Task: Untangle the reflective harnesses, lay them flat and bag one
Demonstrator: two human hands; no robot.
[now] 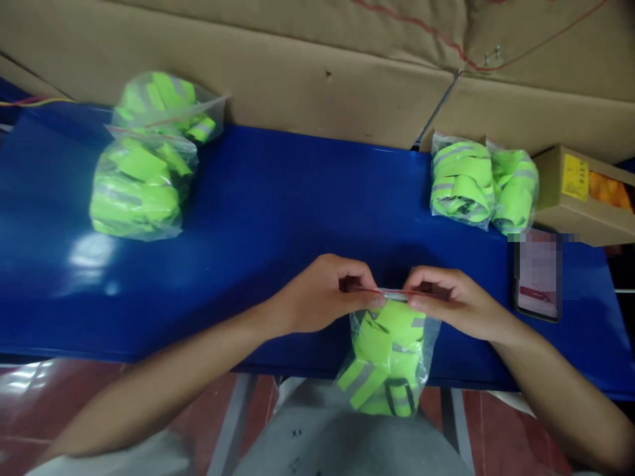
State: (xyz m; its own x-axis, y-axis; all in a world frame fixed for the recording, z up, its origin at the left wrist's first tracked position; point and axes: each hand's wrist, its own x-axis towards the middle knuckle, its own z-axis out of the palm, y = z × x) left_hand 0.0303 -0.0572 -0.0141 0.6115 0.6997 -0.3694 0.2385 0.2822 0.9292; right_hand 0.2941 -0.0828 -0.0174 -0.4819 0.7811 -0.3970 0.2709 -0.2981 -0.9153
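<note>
Head view, lower middle of the frame: by the left hand (322,297) and the right hand (451,301), the mouth of a clear bag (387,357) is pinched between thumbs and bent fingers, with a short stretch of the red-lined seal (395,295) left bare between the two grips; whether it is fully closed cannot be told. The bag is held over the near edge of the blue table (297,211), its lower end reaching past that edge. Its mouth is pointed toward the top of the frame and its base toward the bottom; the long axis is run nearly up and down, with the base leaned slightly left. The filling, folded lime strap (374,344) with a dark buckle (399,396), is judged light and soft, the film thin, limp and rather slippery; little can be broken, but the film could be creased or stretched. A hold is best taken at both sides of the seal, or flat around the filled belly. Farther out, filled bags are seen at upper left (136,192) and upper right (461,178), near a phone (537,284) and an open carton (550,178), with cardboard (297,79) behind.
</note>
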